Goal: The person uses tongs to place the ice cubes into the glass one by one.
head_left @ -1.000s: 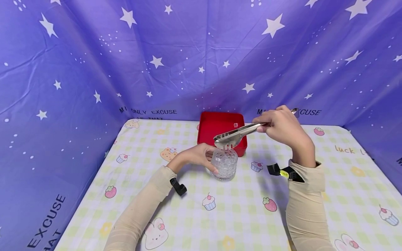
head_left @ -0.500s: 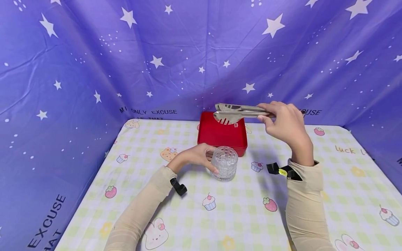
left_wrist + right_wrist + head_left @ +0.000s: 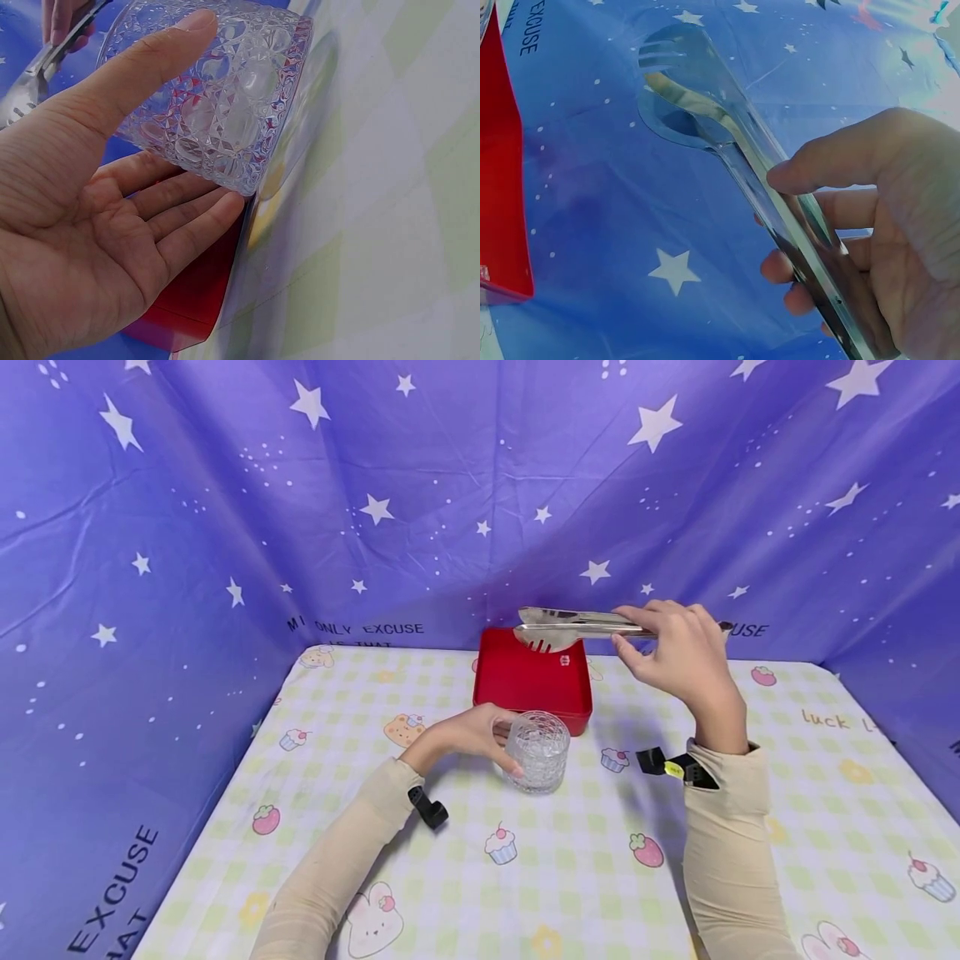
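A clear cut-glass tumbler (image 3: 542,753) stands upright on the tablecloth. My left hand (image 3: 474,732) holds it from the left, thumb on the near side and fingers behind; the left wrist view shows the thumb lying across the faceted wall (image 3: 217,97). Up at the right, my right hand (image 3: 678,652) grips metal serving tongs (image 3: 581,625) by their arms. The slotted tong heads point left, above the red tray (image 3: 528,681). In the right wrist view the tongs (image 3: 742,150) have one forked head and one rounded head, and nothing shows between them.
The red tray sits just behind the tumbler, near the table's back edge. A checked tablecloth (image 3: 585,877) with printed cupcakes and strawberries covers the table. Purple star-patterned curtains (image 3: 420,543) rise behind and on both sides.
My right hand has raised the tongs from the tumbler's mouth to above the red tray, and their heads have drawn slightly closer together. The left hand and tumbler have stayed put.
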A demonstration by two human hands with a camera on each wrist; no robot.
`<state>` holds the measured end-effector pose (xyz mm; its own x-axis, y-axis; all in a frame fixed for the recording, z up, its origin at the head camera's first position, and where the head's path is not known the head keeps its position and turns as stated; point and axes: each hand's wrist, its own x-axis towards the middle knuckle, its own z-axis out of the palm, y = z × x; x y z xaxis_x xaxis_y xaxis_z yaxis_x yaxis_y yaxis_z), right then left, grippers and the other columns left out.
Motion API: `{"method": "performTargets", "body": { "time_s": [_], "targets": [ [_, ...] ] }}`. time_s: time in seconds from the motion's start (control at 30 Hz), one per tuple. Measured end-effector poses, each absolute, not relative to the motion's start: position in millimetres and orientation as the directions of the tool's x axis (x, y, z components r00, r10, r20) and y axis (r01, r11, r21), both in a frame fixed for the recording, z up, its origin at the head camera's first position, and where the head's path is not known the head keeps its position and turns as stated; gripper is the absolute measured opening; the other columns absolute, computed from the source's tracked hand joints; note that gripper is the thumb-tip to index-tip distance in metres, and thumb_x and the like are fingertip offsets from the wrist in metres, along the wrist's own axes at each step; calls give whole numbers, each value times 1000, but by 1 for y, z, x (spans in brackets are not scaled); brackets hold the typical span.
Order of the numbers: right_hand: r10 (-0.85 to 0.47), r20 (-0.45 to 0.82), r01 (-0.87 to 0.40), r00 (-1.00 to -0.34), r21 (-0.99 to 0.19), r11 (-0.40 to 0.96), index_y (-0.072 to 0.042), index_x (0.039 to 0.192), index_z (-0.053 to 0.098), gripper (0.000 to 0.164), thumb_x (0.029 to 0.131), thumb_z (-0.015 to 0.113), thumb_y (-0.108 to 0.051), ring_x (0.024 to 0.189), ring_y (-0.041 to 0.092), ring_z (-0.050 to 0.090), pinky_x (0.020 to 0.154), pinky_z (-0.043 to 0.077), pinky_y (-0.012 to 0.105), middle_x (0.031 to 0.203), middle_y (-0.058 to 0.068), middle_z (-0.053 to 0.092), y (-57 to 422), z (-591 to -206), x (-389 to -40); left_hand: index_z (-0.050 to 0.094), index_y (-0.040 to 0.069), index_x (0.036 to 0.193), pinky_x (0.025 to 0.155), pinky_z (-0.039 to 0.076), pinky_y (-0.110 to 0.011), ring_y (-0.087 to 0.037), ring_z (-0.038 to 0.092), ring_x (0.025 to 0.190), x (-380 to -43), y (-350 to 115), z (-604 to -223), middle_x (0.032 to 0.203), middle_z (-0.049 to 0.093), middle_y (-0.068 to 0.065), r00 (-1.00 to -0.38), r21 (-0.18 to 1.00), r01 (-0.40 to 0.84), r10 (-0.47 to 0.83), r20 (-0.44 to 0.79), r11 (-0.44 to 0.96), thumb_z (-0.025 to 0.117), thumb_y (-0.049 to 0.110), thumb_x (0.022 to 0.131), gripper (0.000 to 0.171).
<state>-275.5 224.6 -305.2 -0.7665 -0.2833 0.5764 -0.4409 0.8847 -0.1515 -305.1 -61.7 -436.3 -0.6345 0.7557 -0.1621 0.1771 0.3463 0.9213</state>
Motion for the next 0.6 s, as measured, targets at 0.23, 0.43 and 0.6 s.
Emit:
{"method": "performTargets", "body": {
  "time_s": [0.23, 0.43, 0.6],
  "targets": [
    [-376, 521, -430, -766, 18, 902, -7, 117, 76, 35, 88, 68, -24, 81, 33, 62, 67, 37, 43, 95, 18, 73, 223, -303, -296, 60, 6, 142, 106, 53, -26, -19, 63, 128, -305, -61, -438, 140, 65, -8, -634, 918, 188, 756, -159, 350, 92, 7, 72, 77],
    [-468, 401, -425, -787, 198, 883, -6, 113, 77, 31, 89, 67, -23, 83, 34, 62, 69, 38, 44, 90, 16, 71, 217, -300, -319, 60, 5, 141, 105, 53, -25, -19, 64, 127, -306, -61, -438, 138, 67, -10, -630, 922, 185, 761, -154, 339, 91, 5, 73, 76],
    [-546, 376, -452, -749, 312, 836, -6, 89, 78, 15, 82, 69, -16, 73, 33, 60, 68, 39, 44, 76, 13, 67, 212, -304, -337, 60, 5, 140, 105, 53, -25, -19, 64, 126, -305, -62, -437, 136, 68, -10, -631, 921, 187, 760, -154, 342, 91, 5, 73, 74]
  ]
}}
